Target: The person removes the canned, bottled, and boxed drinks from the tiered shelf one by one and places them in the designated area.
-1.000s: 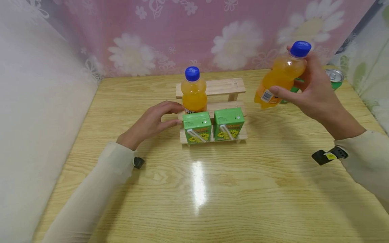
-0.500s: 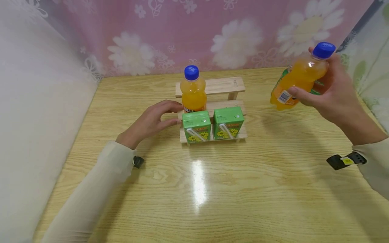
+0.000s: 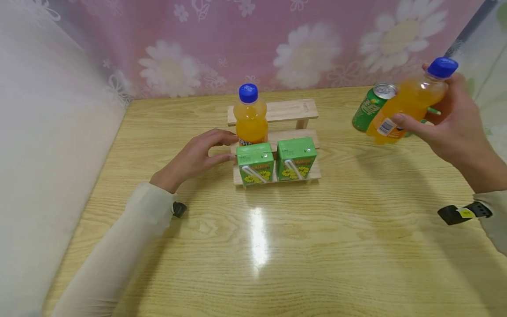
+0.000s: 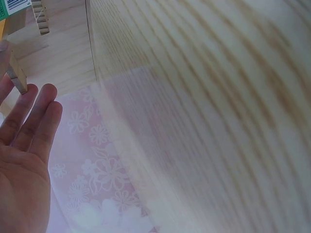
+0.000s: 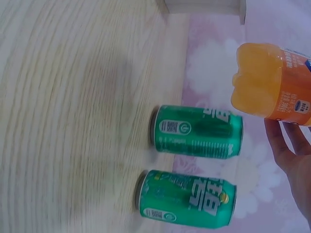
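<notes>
My right hand grips a bottle of orange soda with a blue cap, held tilted above the table at the right. A green soda can stands just behind the bottle. The right wrist view shows two green cans, an upper can and a lower can, below the raised bottle. My left hand rests with fairly straight fingers at the left end of a small wooden tiered rack. A second orange soda bottle stands upright on its middle tier.
Two green juice boxes with straws, a left box and a right box, stand side by side on the rack's front tier. A pink floral curtain hangs behind the wooden table. A pale wall covering bounds the left side.
My right hand has carried the held bottle to the right, away from the rack, bringing a green can into fuller view. My left hand has stayed at the rack.
</notes>
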The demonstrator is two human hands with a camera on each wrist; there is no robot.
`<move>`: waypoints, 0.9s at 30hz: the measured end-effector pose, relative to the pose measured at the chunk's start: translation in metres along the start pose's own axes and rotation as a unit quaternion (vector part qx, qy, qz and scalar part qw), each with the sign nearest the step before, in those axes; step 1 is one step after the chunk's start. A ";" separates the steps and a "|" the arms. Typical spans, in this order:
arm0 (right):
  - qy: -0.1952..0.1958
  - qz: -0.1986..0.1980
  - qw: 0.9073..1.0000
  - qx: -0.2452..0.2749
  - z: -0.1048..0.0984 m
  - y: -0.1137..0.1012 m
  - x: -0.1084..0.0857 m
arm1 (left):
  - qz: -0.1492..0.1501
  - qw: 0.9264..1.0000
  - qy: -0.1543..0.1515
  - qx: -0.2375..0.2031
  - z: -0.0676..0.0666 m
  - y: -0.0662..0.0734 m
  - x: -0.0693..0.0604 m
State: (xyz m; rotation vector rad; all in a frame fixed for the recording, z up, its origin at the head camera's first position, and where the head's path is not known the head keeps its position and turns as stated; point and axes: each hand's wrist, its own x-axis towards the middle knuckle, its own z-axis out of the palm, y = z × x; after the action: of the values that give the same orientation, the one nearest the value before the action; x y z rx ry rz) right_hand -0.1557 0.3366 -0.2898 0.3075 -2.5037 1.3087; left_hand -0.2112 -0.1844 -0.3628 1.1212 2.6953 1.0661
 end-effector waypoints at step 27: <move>0.032 0.044 0.998 -0.041 -0.027 0.041 -0.018 | -0.020 1.000 -0.012 0.000 -0.001 0.002 0.001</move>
State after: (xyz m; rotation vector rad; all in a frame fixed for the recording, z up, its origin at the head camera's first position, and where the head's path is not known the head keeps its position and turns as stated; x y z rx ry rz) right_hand -0.1480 0.3830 -0.3126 0.1365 -2.5348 1.2248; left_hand -0.2112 -0.1839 -0.3605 1.0689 2.6867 1.0405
